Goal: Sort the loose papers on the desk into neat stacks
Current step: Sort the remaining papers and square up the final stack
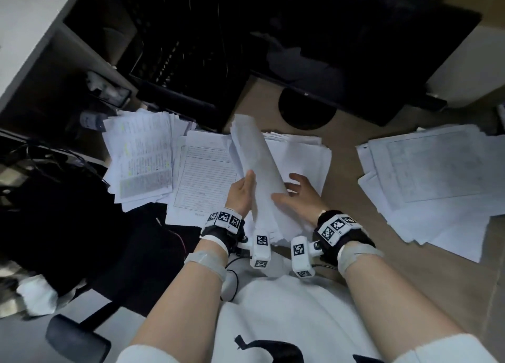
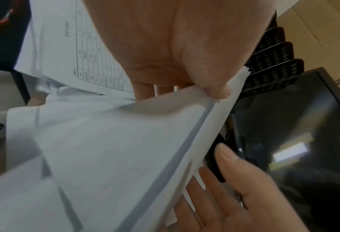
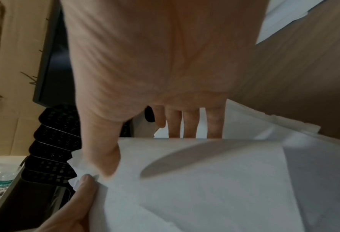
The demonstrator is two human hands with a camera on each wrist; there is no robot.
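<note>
**A bundle of sheets between my two hands, above the middle pile**

I held a bundle of loose sheets (image 1: 257, 171) on edge, directly over the middle pile (image 1: 303, 157) on the desk (image 1: 451, 280). Its long axis ran away from my body, from my wrists toward the monitor stand (image 1: 307, 111). My left hand (image 1: 241, 195) was on the left side of the bundle, with the thumb curled over the top edge and the other fingers behind the paper, so this hand gripped it. My right hand (image 1: 296, 195) was on the right side, with the fingers straight and spread; the thumb lay flat against the sheet, and it pressed more than it gripped. Both hands were equally near to the bundle, one on each face.

I judged that the next move was to knock the lower edge on the middle pile, or to lay the bundle flat there; for this the bundle must tip to one side.

The paper was thin, white and soft, and it curved under its own weight. The far corners looked crumpled and not aligned. Left of the middle pile lay a ruled form (image 1: 205, 176), and farther left a stack of printed tables with yellow marks (image 1: 142, 154). Well to the right of the middle pile was another fanned heap of sheets (image 1: 431, 179). Behind the middle pile stood a black mesh file rack (image 1: 175, 61).
</note>
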